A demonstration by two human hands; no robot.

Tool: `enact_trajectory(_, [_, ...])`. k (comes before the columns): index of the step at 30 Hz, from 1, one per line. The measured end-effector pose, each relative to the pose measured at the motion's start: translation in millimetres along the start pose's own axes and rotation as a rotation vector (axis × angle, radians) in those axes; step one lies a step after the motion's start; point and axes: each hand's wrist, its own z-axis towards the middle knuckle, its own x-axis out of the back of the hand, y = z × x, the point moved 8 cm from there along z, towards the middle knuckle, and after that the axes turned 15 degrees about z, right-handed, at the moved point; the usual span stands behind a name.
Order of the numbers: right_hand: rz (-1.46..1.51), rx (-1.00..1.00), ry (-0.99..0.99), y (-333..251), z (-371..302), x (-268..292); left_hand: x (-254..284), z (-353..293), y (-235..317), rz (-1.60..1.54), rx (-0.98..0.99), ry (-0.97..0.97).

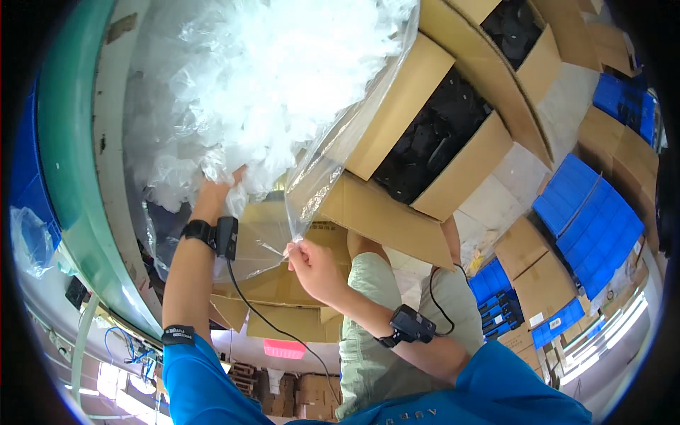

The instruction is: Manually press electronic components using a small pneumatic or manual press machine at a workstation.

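A heap of crumpled, translucent white plastic pieces [269,78] fills a large clear plastic bag [312,191] in front of me. My left hand [218,190] reaches into the lower part of the heap; its fingers are hidden among the plastic. Lower and to the right, my right hand [312,265] is closed in a pinch on the bag's gathered edge, and the film stretches up from it. A cardboard box [273,294] with open flaps lies beneath the bag.
An open carton [404,106] of black parts stands right of the bag, with another carton [538,57] behind it. Blue bins [588,212] and brown boxes [535,269] are at far right. A green curved edge [67,156] borders the left. Cables hang from both wrist devices.
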Motion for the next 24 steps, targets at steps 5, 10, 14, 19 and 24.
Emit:
enact_trajectory(5, [-0.048, 0.032, -0.002, 5.5, 4.5, 1.5, 73.7, -16.2, 24.3, -0.142, 0.017, 0.056])
enact_trajectory(10, [-0.019, 0.008, 0.012, -10.8, -9.5, -8.4, 107.5, -19.0, 40.8, -0.202, 0.018, 0.091])
enact_trajectory(14, [-0.287, 0.346, -0.112, -95.2, -38.2, -34.9, 67.6, -30.6, 14.6, -0.252, 0.104, 0.308])
enact_trajectory(19, [-0.827, 0.870, 0.162, -191.8, 10.2, 12.6, 193.2, -81.1, 86.5, -0.315, 0.013, 0.008])
enact_trajectory(24, [-0.971, 0.841, -0.172, -180.1, 84.0, -18.7, 209.7, -139.0, 52.5, -0.343, 0.048, 0.254])
